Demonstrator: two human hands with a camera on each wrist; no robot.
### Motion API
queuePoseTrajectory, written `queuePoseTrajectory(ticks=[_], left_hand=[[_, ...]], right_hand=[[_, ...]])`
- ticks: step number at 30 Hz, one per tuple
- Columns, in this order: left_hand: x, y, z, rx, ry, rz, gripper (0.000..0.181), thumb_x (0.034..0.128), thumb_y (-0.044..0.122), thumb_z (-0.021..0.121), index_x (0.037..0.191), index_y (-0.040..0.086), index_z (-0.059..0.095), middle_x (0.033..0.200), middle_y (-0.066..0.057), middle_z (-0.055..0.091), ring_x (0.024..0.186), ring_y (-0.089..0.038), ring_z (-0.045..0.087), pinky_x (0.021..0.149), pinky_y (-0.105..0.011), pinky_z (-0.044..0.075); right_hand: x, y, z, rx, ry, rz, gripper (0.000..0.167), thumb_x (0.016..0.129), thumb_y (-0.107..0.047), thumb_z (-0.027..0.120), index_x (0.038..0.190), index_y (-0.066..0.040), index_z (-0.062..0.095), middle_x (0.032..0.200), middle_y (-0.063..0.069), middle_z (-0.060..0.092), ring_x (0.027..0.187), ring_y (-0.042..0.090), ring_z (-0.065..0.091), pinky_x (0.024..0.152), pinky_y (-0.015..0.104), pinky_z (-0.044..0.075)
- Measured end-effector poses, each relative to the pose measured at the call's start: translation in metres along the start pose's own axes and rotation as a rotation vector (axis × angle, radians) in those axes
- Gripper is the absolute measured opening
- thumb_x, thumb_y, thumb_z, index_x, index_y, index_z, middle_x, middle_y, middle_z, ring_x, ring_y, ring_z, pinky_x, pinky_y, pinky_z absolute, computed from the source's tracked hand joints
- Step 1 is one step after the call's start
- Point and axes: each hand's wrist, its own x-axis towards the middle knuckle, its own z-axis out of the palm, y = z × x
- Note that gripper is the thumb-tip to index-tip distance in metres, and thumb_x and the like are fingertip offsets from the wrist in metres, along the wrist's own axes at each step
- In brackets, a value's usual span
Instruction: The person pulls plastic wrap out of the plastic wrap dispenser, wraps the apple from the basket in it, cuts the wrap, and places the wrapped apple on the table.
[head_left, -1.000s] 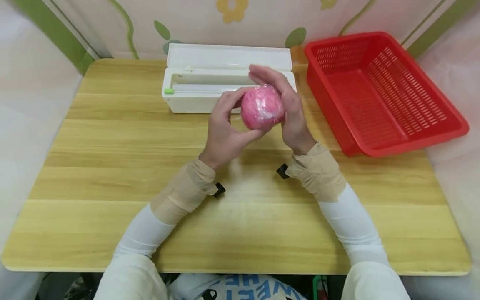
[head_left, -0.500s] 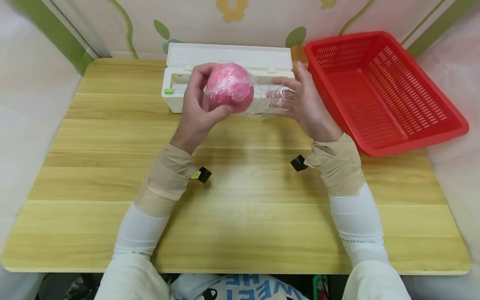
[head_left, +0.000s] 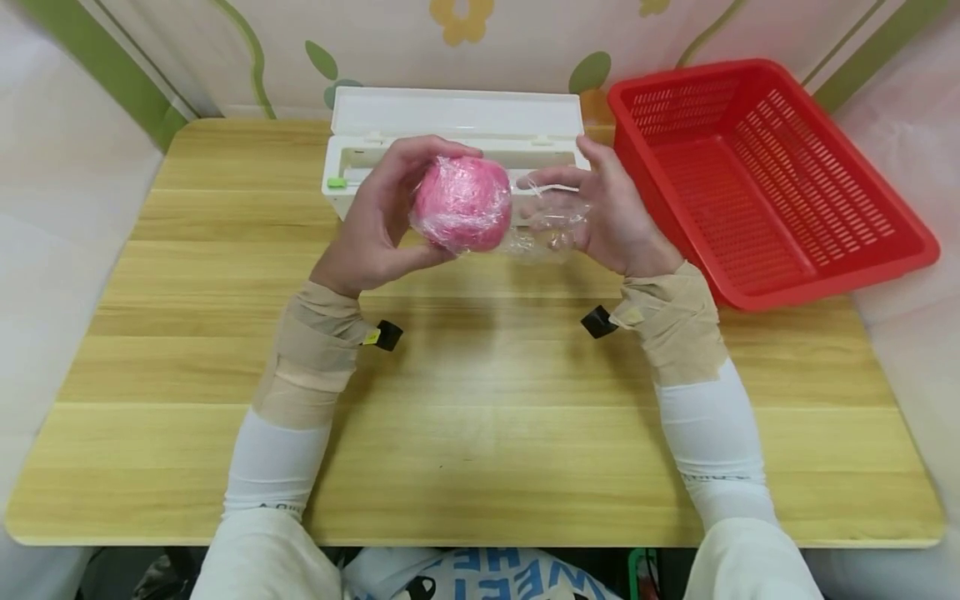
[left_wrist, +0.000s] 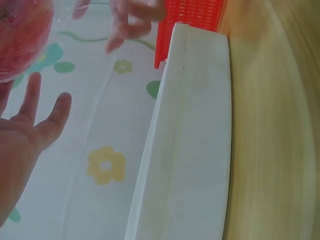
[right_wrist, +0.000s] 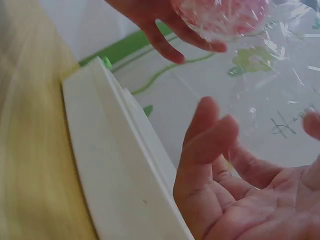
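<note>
My left hand grips a pink round ball-like thing wrapped in clear cling film, held up above the table. Thumb and fingers close on it from the left. A loose tail of cling film trails from the ball's right side. Beside this tail, my right hand has its fingers spread and slightly bent, palm toward the ball; the film overlaps its fingers. Whether the film touches them I cannot tell. In the right wrist view the right hand shows no pinch, and the ball is apart from it.
Behind the hands stands a white cling film dispenser with its lid up and a green slider at its left end. A red plastic basket sits at the back right of the wooden table. A flower-patterned cloth hangs behind.
The right hand has come off the ball and moved right, and a film tail now stretches between. The left hand has carried the ball left.
</note>
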Motion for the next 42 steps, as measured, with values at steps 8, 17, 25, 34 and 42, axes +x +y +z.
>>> queuePoseTrajectory(ticks=[8, 17, 25, 34, 42], left_hand=[[-0.001, 0.004, -0.015, 0.003, 0.031, -0.005, 0.072, 0.0706, -0.02, 0.074, 0.138, -0.001, 0.055, 0.145, -0.008, 0.062, 0.142, -0.036, 0.052, 0.123, -0.049, 0.043], [-0.004, 0.006, -0.023, 0.075, 0.023, -0.029, 0.066, 0.0723, -0.024, 0.072, 0.133, -0.005, 0.056, 0.148, -0.009, 0.061, 0.147, -0.034, 0.049, 0.126, -0.048, 0.039], [-0.004, 0.005, -0.019, -0.055, 0.088, -0.043, 0.074, 0.0708, -0.026, 0.07, 0.137, 0.004, 0.052, 0.149, -0.015, 0.059, 0.143, -0.038, 0.051, 0.122, -0.047, 0.045], [-0.002, 0.007, -0.012, -0.151, 0.204, -0.092, 0.079, 0.0731, -0.022, 0.068, 0.142, 0.008, 0.046, 0.143, -0.013, 0.055, 0.138, -0.035, 0.052, 0.114, -0.042, 0.054], [-0.001, 0.002, -0.013, -0.111, 0.212, -0.062, 0.077, 0.0774, -0.019, 0.07, 0.146, 0.006, 0.046, 0.142, -0.014, 0.058, 0.133, -0.033, 0.055, 0.115, -0.04, 0.052]], right_hand=[[-0.015, -0.012, -0.009, 0.034, 0.02, -0.192, 0.014, 0.103, -0.004, 0.064, 0.112, 0.001, 0.074, 0.094, 0.006, 0.071, 0.074, 0.014, 0.067, 0.063, 0.02, 0.057], [-0.01, -0.01, -0.009, -0.194, 0.292, -0.342, 0.019, 0.1, -0.01, 0.071, 0.119, -0.005, 0.074, 0.115, 0.005, 0.071, 0.104, 0.019, 0.07, 0.082, 0.023, 0.061], [-0.004, -0.001, -0.009, -0.724, 0.201, -0.764, 0.053, 0.091, 0.004, 0.073, 0.142, -0.009, 0.067, 0.15, 0.003, 0.064, 0.14, 0.014, 0.056, 0.106, 0.032, 0.046], [0.003, 0.012, 0.004, -0.711, 0.146, -0.807, 0.021, 0.097, 0.003, 0.071, 0.116, 0.003, 0.079, 0.113, 0.019, 0.08, 0.109, 0.008, 0.076, 0.099, 0.028, 0.06], [-0.016, -0.005, 0.0, -0.638, -0.173, -0.481, 0.026, 0.101, 0.001, 0.067, 0.126, 0.001, 0.074, 0.106, 0.012, 0.082, 0.095, 0.016, 0.081, 0.077, 0.015, 0.058]])
